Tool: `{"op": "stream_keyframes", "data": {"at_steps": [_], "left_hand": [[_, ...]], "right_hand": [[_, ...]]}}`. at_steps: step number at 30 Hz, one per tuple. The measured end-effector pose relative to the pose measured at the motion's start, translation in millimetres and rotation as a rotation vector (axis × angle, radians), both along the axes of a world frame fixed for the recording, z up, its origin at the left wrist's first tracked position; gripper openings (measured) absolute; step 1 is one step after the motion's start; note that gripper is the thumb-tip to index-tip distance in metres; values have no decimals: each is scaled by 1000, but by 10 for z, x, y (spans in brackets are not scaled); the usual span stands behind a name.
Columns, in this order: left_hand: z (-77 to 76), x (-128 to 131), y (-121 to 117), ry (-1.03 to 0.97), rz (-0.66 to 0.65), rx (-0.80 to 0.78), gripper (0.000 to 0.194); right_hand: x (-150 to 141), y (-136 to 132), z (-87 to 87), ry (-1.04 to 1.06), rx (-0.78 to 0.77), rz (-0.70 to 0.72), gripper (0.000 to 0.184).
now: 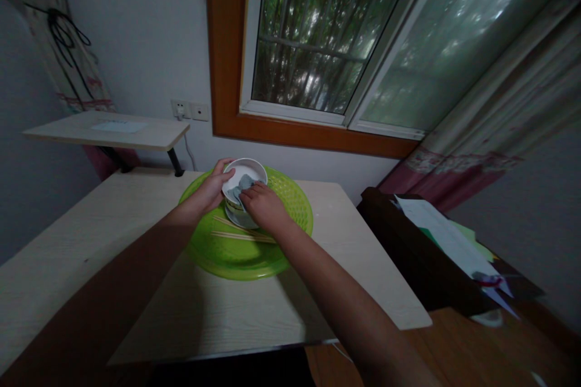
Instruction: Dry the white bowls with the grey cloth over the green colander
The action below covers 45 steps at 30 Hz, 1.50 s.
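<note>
A white bowl (245, 167) is tilted toward me above the green plastic basket (254, 266). My left hand (216, 186) grips its left rim, thumb inside and fingers around the outside. In my right hand (262, 202) is a grey-blue cloth (246, 182), pressed against the inside of the bowl with closed fingers. Directly below sits another pale dish (240, 217), partly hidden by the bowl and my right hand. Wooden chopsticks (236, 235) lie in the basket, in front of the dish.
The basket stands on a pale wooden table (245, 314). A small raised shelf (109, 130) with a paper on it is at the back left. Right of the table, papers (445, 230) lie on a dark piece of furniture (417, 260). A window (327, 36) is behind.
</note>
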<state>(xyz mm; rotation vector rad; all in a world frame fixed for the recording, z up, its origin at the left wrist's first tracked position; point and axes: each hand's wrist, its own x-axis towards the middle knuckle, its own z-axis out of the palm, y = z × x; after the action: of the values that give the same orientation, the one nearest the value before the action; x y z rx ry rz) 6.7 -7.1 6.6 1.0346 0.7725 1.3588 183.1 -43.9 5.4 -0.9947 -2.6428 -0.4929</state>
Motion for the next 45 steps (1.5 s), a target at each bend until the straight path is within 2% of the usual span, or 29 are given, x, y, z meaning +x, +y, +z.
{"op": "stream_keyframes", "data": {"at_steps": [4, 8, 11, 16, 23, 25, 32, 35, 39, 45], "left_hand": [[50, -36, -47, 8, 16, -46, 66], [86, -62, -53, 4, 42, -74, 70], [100, -69, -21, -25, 74, -85, 62], [89, -81, 17, -17, -16, -91, 37], [5, -92, 36, 26, 63, -112, 27], [0, -77, 26, 28, 56, -68, 31], [-30, -53, 54, 54, 27, 8, 62], [-42, -47, 60, 75, 51, 26, 61], [-37, -23, 21, 98, 53, 18, 49], [-81, 19, 20, 69, 4, 35, 30]], "right_hand": [[17, 24, 7, -45, 44, -8, 18], [33, 21, 34, -65, 74, -13, 19], [36, 18, 45, -51, 116, 0, 20], [40, 32, 16, -9, 139, -18, 20], [37, 32, -13, -1, 124, -39, 21], [31, 28, -11, 1, 123, -52, 21], [-36, -21, -46, -4, 88, -69, 23], [-60, -59, -68, 11, -6, 17, 39], [-51, -83, -101, 66, -99, 119, 61], [-33, -59, -166, 100, -132, 123, 73]]}}
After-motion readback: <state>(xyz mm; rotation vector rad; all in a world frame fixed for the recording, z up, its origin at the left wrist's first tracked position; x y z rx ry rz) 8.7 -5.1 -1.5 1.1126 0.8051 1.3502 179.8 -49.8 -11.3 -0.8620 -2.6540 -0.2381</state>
